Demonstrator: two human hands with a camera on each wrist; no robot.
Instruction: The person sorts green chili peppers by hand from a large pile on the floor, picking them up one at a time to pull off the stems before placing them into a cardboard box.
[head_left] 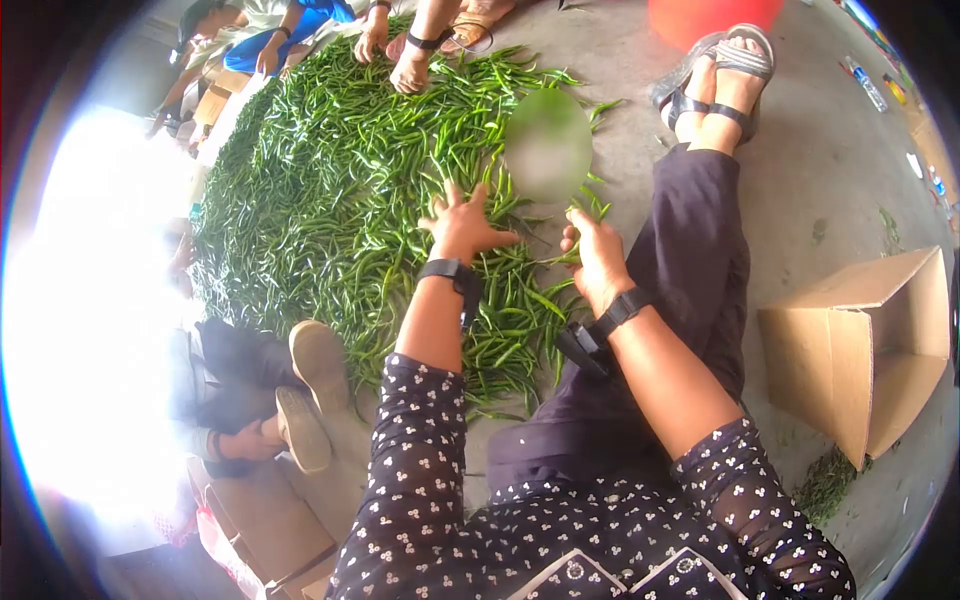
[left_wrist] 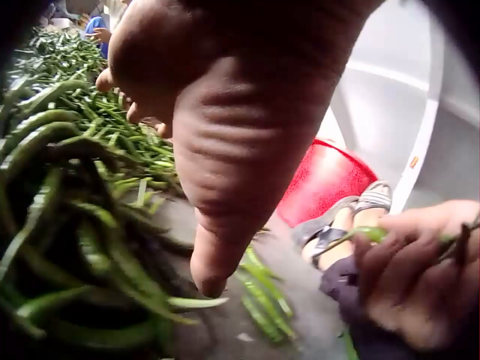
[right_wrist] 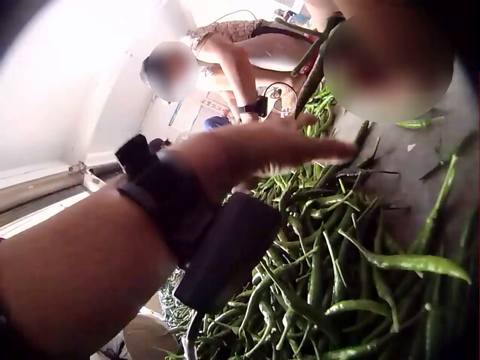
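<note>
A wide heap of green chillies (head_left: pixel 330 190) covers the floor in front of me. My left hand (head_left: pixel 462 218) lies on the heap's near edge with its fingers spread and straight; in the left wrist view its thumb (left_wrist: pixel 217 255) hangs just above the chillies (left_wrist: pixel 67 225). To its right, my right hand (head_left: pixel 588 240) is curled round a few green chillies (head_left: pixel 590 208). Seen from the left wrist, that right hand (left_wrist: pixel 409 277) pinches a chilli stem (left_wrist: pixel 371 234). The right wrist view shows my left wrist with its black strap (right_wrist: pixel 169 202) over the pile (right_wrist: pixel 337 277).
An open cardboard box (head_left: pixel 860 345) lies on its side at my right. A red tub (head_left: pixel 705 15) stands beyond my sandalled feet (head_left: pixel 720 85). Other people's hands (head_left: pixel 400 60) work the far side of the heap. A seated person's shoes (head_left: pixel 310 385) are at my left.
</note>
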